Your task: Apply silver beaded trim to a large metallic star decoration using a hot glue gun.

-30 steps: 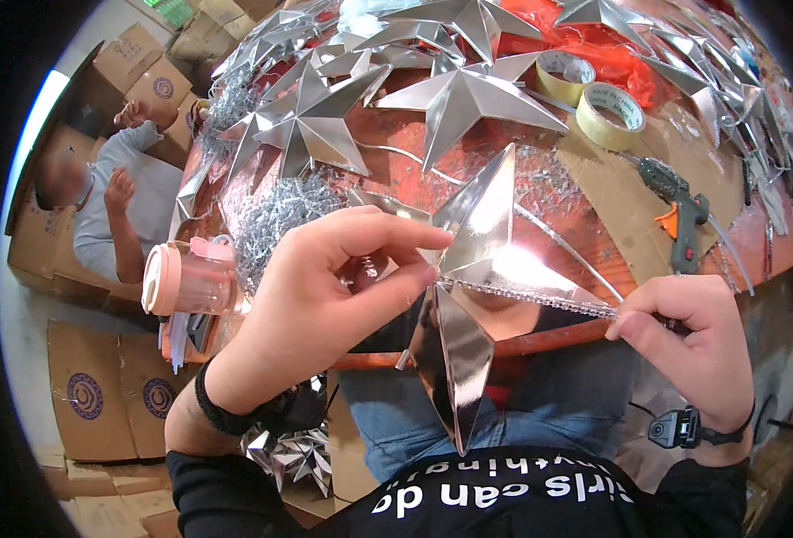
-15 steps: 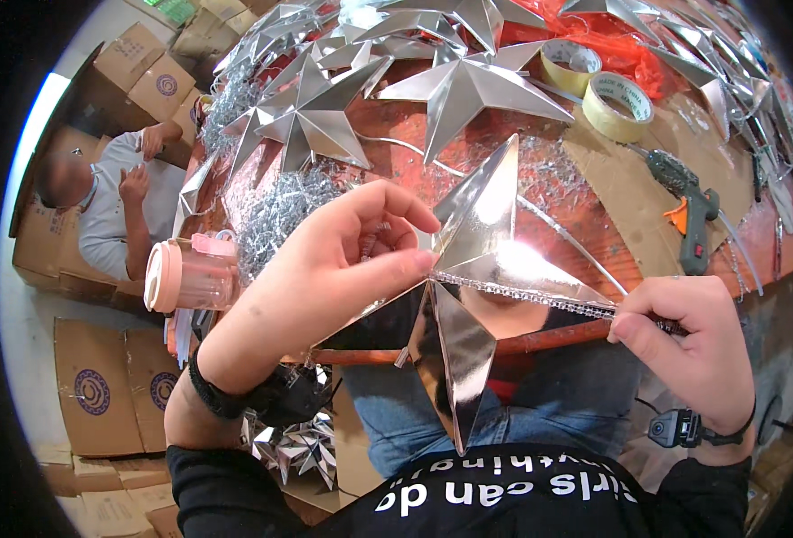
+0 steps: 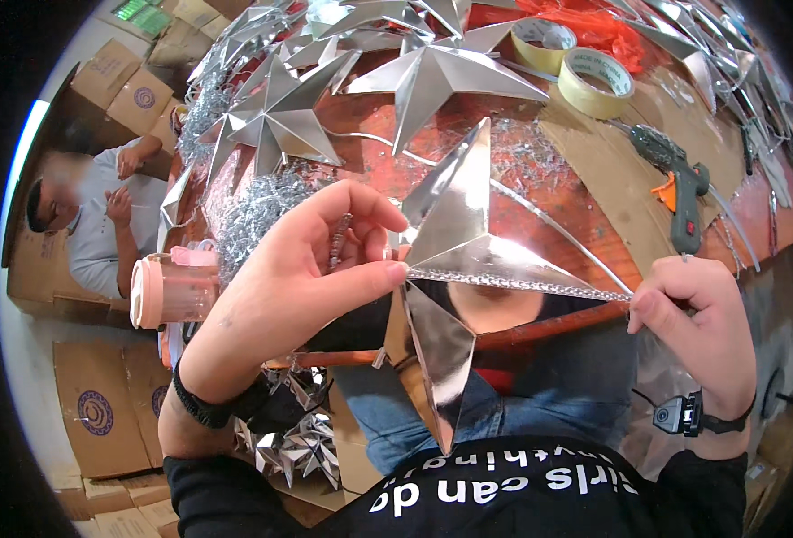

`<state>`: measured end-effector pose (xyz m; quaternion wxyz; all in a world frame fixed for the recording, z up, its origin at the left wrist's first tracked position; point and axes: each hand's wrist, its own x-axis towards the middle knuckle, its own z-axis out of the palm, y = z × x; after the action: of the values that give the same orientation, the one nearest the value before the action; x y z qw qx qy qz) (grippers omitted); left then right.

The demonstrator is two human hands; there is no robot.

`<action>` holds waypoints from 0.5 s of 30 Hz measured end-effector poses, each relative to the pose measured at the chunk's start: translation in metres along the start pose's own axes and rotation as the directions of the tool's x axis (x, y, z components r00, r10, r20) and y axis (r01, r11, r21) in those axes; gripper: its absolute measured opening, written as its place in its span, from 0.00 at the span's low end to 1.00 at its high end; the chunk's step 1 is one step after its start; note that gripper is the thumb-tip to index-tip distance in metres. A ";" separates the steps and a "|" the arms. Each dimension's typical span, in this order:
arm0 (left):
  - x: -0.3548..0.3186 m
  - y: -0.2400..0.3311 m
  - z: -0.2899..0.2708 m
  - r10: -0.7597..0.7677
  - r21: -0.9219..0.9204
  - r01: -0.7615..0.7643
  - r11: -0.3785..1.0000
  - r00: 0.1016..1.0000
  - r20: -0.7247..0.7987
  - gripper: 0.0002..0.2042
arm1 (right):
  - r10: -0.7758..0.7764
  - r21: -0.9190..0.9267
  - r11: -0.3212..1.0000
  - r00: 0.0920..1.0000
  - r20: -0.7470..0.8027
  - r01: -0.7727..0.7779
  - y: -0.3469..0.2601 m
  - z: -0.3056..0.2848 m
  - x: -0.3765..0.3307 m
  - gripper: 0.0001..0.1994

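Observation:
A shiny silver folded star (image 3: pixel 459 224) is held in front of me, one point up and one hanging down over my lap. Along its right-pointing arm runs a thin sparkly silver trim (image 3: pixel 522 284), stretched straight. My left hand (image 3: pixel 307 260) is closed, thumb pressing the trim near the star's middle; more trim shows inside the curled fingers. Part of the star behind that hand is hidden. At the tip of the right arm, my right hand (image 3: pixel 697 309) pinches the trim's other end between thumb and forefinger; whether it grips the star's tip too I cannot tell.
Beyond lie several silver stars (image 3: pixel 446 76), tangled silver tinsel (image 3: pixel 266 211), two tape rolls (image 3: pixel 596 82) and a glue gun (image 3: pixel 679 184) on cardboard (image 3: pixel 612 152). A pink-lidded cup (image 3: pixel 172 289) stands left, near the table edge. Another person (image 3: pixel 100 215) is among boxes at far left.
The view has shifted slightly, and the star has turned a little. My right hand's pinch is now at the star's right tip, with the trim lying straight. My left hand keeps its hold.

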<state>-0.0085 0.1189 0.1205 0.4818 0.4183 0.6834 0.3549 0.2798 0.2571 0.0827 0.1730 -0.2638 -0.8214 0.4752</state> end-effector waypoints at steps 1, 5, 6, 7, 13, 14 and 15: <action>0.000 0.000 0.001 -0.027 0.011 0.027 1.000 0.999 -0.021 0.17 | -0.002 -0.052 0.999 1.000 0.006 0.002 0.001 -0.001 -0.001 0.11; 0.003 -0.001 0.004 0.001 0.011 0.000 1.000 1.000 -0.028 0.16 | 0.112 0.101 0.988 0.993 0.021 -0.114 0.005 0.000 -0.006 0.10; 0.003 -0.001 0.004 0.002 0.007 -0.002 1.000 1.000 -0.029 0.16 | 0.123 0.101 0.987 0.992 0.022 -0.124 0.006 0.001 -0.006 0.10; 0.003 -0.001 0.004 0.004 0.005 -0.004 1.000 1.000 -0.031 0.16 | 0.127 0.084 0.988 0.992 0.019 -0.128 0.007 0.003 -0.006 0.10; 0.002 0.000 0.007 -0.001 0.002 0.001 1.000 0.999 -0.053 0.16 | 0.193 0.125 0.972 0.979 0.071 -0.200 0.011 0.005 -0.006 0.10; 0.002 -0.001 0.007 0.003 -0.011 -0.003 1.000 0.998 -0.056 0.16 | 0.197 0.127 0.971 0.978 0.072 -0.204 0.012 0.005 -0.006 0.10; 0.002 -0.001 0.008 0.003 -0.020 -0.004 1.000 0.998 -0.060 0.16 | 0.201 0.128 0.969 0.977 0.074 -0.209 0.013 0.005 -0.007 0.10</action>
<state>-0.0014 0.1206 0.1166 0.4644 0.4038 0.6933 0.3750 0.2859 0.2547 0.0690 0.1158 -0.3204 -0.7604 0.5529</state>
